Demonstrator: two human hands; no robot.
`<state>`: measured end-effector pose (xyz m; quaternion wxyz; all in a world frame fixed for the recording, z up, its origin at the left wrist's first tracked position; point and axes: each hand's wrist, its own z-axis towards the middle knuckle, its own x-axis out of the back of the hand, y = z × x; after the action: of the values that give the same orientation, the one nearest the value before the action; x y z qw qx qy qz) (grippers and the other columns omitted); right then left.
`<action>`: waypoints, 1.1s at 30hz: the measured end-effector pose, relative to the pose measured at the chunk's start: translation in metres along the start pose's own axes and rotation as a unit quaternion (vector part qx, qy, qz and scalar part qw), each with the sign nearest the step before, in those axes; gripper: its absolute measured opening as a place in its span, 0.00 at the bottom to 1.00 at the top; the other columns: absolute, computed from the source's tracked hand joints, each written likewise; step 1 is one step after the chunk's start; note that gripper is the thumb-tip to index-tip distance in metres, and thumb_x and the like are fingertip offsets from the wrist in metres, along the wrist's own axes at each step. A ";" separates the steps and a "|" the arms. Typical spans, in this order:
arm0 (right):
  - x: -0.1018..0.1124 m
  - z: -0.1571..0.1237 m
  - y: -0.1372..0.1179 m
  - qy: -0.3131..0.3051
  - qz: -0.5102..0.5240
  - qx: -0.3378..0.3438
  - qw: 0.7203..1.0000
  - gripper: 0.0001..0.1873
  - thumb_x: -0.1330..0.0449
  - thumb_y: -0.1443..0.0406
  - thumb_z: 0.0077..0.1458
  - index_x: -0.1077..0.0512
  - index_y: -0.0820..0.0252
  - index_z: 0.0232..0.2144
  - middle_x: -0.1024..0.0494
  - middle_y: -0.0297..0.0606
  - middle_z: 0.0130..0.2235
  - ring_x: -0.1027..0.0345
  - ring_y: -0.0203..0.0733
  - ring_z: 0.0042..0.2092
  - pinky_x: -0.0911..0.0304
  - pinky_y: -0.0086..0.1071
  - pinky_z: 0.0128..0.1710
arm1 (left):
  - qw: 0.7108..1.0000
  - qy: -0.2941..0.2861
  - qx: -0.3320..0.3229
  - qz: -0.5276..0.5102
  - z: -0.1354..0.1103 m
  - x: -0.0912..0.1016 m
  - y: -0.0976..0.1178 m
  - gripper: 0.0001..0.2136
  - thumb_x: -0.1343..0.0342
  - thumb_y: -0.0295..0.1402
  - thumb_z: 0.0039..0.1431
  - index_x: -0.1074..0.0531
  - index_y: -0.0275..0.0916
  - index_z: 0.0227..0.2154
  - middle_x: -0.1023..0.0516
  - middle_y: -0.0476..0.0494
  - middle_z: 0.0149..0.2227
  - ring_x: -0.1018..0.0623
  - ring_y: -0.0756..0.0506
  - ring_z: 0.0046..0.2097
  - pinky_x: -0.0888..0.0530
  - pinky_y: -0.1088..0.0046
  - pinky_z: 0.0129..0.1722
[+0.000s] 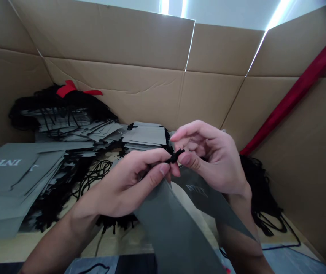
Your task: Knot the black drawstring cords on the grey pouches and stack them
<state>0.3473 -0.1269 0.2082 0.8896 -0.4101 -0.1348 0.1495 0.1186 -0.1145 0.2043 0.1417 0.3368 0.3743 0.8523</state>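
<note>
Both my hands meet at the centre over a grey paper bag [177, 228] that rises from the bottom edge toward them. My left hand [128, 182] pinches the bag's top edge and a black cord [175, 156] between thumb and forefinger. My right hand [211, 160] pinches the knotted end of the same cord from the other side, fingers curled. The knot sticks up between the two thumbs. White lettering shows on the bag's side below my right hand.
Stacks of flat grey bags [11, 182] lie at the left and more at the back [145, 135]. Bundles of black cords [65, 102], one tied with a red ribbon [68, 89], lie behind; more cords [262, 194] at the right. Cardboard walls [140, 49] surround the table.
</note>
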 end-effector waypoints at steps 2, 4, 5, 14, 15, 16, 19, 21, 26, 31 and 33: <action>0.000 -0.002 -0.001 0.000 -0.022 0.000 1.000 0.13 0.29 0.71 0.66 0.22 0.59 0.51 0.19 0.34 0.35 0.19 0.36 0.35 0.28 0.25 0.32 | 1.000 0.003 -0.009 0.003 0.000 -0.001 -0.002 0.12 0.48 0.33 0.80 0.22 0.40 0.39 0.23 0.53 0.33 0.27 0.55 0.32 0.30 0.83 0.32; 0.000 -0.003 -0.001 0.001 -0.034 -0.006 0.999 0.10 0.28 0.69 0.66 0.21 0.58 0.48 0.19 0.34 0.34 0.19 0.38 0.34 0.27 0.27 0.33 | 0.999 0.011 -0.020 0.024 0.000 -0.001 -0.004 0.11 0.48 0.32 0.80 0.22 0.40 0.41 0.24 0.54 0.32 0.28 0.55 0.31 0.31 0.83 0.32; -0.001 -0.003 -0.002 0.005 -0.039 -0.008 0.999 0.09 0.28 0.68 0.66 0.21 0.58 0.47 0.19 0.34 0.34 0.19 0.38 0.34 0.27 0.27 0.32 | 0.999 0.011 -0.025 0.034 0.000 -0.001 -0.004 0.11 0.48 0.32 0.80 0.21 0.40 0.42 0.24 0.53 0.32 0.28 0.55 0.32 0.31 0.82 0.32; 0.001 -0.002 -0.001 0.040 -0.132 -0.037 0.990 0.10 0.24 0.65 0.61 0.20 0.57 0.42 0.23 0.36 0.38 0.35 0.33 0.32 0.42 0.27 0.25 | 0.981 0.070 -0.057 0.170 0.002 -0.005 -0.008 0.09 0.47 0.35 0.79 0.25 0.38 0.42 0.31 0.57 0.27 0.36 0.55 0.27 0.36 0.79 0.28; 0.001 -0.002 0.000 0.039 -0.145 -0.034 0.988 0.10 0.24 0.64 0.62 0.20 0.57 0.42 0.22 0.37 0.40 0.34 0.34 0.33 0.42 0.27 0.25 | 0.978 0.078 -0.062 0.184 0.002 -0.006 -0.009 0.08 0.47 0.34 0.79 0.25 0.39 0.44 0.30 0.57 0.27 0.35 0.55 0.27 0.36 0.80 0.28; 0.000 -0.002 0.000 0.039 -0.159 -0.030 0.986 0.09 0.25 0.64 0.63 0.20 0.57 0.43 0.22 0.38 0.42 0.33 0.35 0.35 0.42 0.27 0.26 | 0.974 0.083 -0.067 0.202 0.002 -0.007 -0.010 0.07 0.47 0.33 0.79 0.25 0.39 0.46 0.28 0.57 0.28 0.33 0.54 0.27 0.35 0.80 0.29; -0.001 0.000 0.000 0.043 -0.187 -0.018 0.981 0.08 0.26 0.64 0.64 0.20 0.58 0.42 0.22 0.38 0.42 0.32 0.35 0.36 0.40 0.26 0.26 | 0.949 0.102 -0.098 0.281 0.002 -0.010 -0.016 0.06 0.48 0.32 0.79 0.27 0.39 0.46 0.23 0.54 0.30 0.28 0.53 0.28 0.33 0.77 0.30; -0.001 0.002 0.000 0.049 -0.192 -0.020 0.980 0.08 0.26 0.63 0.64 0.21 0.59 0.41 0.23 0.36 0.39 0.32 0.35 0.35 0.40 0.26 0.26 | 0.926 0.110 -0.122 0.340 0.001 -0.012 -0.021 0.06 0.49 0.31 0.79 0.27 0.39 0.47 0.20 0.51 0.32 0.25 0.51 0.28 0.33 0.74 0.30; -0.001 0.006 0.002 0.049 -0.185 -0.013 0.982 0.12 0.26 0.59 0.64 0.22 0.60 0.36 0.23 0.36 0.36 0.33 0.35 0.34 0.42 0.25 0.24 | 0.879 0.121 -0.144 0.437 0.003 -0.014 -0.025 0.08 0.51 0.31 0.80 0.29 0.35 0.53 0.19 0.50 0.31 0.23 0.49 0.27 0.34 0.71 0.27; -0.002 0.007 0.006 0.048 -0.169 -0.003 0.984 0.12 0.27 0.59 0.66 0.22 0.60 0.36 0.25 0.34 0.34 0.35 0.33 0.32 0.41 0.25 0.25 | 0.835 0.167 -0.194 0.486 0.006 -0.015 -0.024 0.05 0.48 0.29 0.77 0.26 0.38 0.45 0.22 0.53 0.27 0.26 0.51 0.24 0.34 0.71 0.26; -0.003 0.007 0.009 0.058 -0.173 0.000 0.983 0.13 0.27 0.57 0.65 0.22 0.59 0.37 0.25 0.34 0.35 0.35 0.34 0.33 0.40 0.26 0.26 | 0.827 0.184 -0.205 0.491 0.006 -0.016 -0.026 0.05 0.47 0.28 0.77 0.27 0.38 0.45 0.19 0.50 0.30 0.23 0.51 0.27 0.30 0.72 0.29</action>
<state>0.3402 -0.1178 0.2051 0.9081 -0.3887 -0.1524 -0.0309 0.1342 -0.1011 0.1810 -0.3007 0.2764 -0.0044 0.9128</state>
